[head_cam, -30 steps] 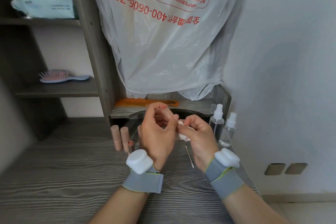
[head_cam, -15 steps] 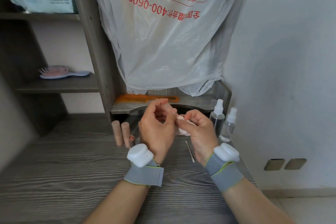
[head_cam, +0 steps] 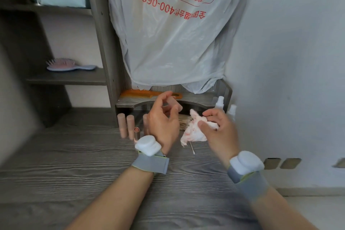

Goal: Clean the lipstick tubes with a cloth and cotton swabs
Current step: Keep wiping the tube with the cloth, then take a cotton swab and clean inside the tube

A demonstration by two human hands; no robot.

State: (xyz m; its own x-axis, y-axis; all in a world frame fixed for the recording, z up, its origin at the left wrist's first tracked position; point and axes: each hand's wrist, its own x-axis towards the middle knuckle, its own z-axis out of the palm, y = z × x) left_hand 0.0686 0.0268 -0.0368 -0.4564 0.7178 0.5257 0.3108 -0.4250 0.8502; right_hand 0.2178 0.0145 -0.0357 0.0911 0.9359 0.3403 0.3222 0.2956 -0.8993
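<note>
My left hand [head_cam: 162, 121] holds a beige lipstick tube [head_cam: 174, 103] between its fingers and thumb, above the desk. My right hand [head_cam: 218, 129] pinches a white cloth [head_cam: 194, 130] stained pink, and the cloth hangs down from the fingers. The two hands are a little apart. Two beige tubes [head_cam: 126, 125] stand upright to the left of my left hand, with a small open tube [head_cam: 136, 129] beside them. A cotton swab [head_cam: 192, 148] lies on the desk under the cloth.
Grey wooden desk [head_cam: 74, 155] with a shelf unit behind. An orange comb [head_cam: 141, 93] lies on the low shelf, two clear spray bottles [head_cam: 225, 106] stand at the right, a pink hairbrush [head_cam: 69, 64] on a left shelf. A plastic bag [head_cam: 168, 33] hangs above.
My hands have drawn apart. The left hand lifted the tube clear of the cloth, and the cloth now hangs unfolded from the right hand.
</note>
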